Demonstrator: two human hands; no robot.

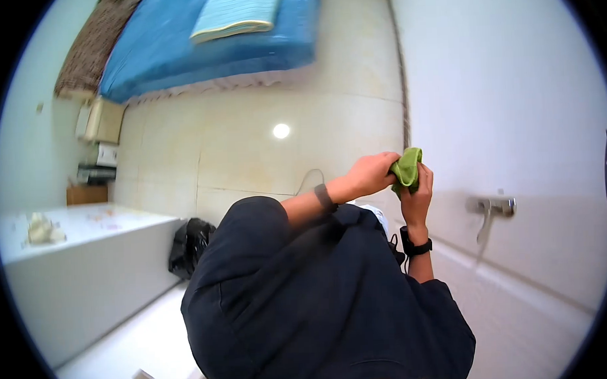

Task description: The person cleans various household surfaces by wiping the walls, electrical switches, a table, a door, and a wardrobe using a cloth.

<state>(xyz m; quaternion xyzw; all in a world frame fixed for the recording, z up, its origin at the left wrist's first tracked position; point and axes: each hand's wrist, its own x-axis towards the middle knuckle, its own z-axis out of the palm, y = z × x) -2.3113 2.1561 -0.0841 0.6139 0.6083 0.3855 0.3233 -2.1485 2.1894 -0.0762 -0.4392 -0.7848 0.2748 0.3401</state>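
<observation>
A crumpled green cloth (408, 167) is held up between my two hands, near the white wall on the right. My left hand (375, 173) reaches across from the left, its fingers closed on the cloth's left side. From below, my right hand (417, 191) grips the lower right part of the same cloth with bent fingers. Some fingertips are hidden behind the folds. A dark band sits on each wrist.
A bed (259, 54) with blue covering and a folded light-blue towel (237, 13) stands ahead. To the left are a white counter (91, 244) and a black plastic bag (191, 247). A metal tap (494, 206) projects from the right wall.
</observation>
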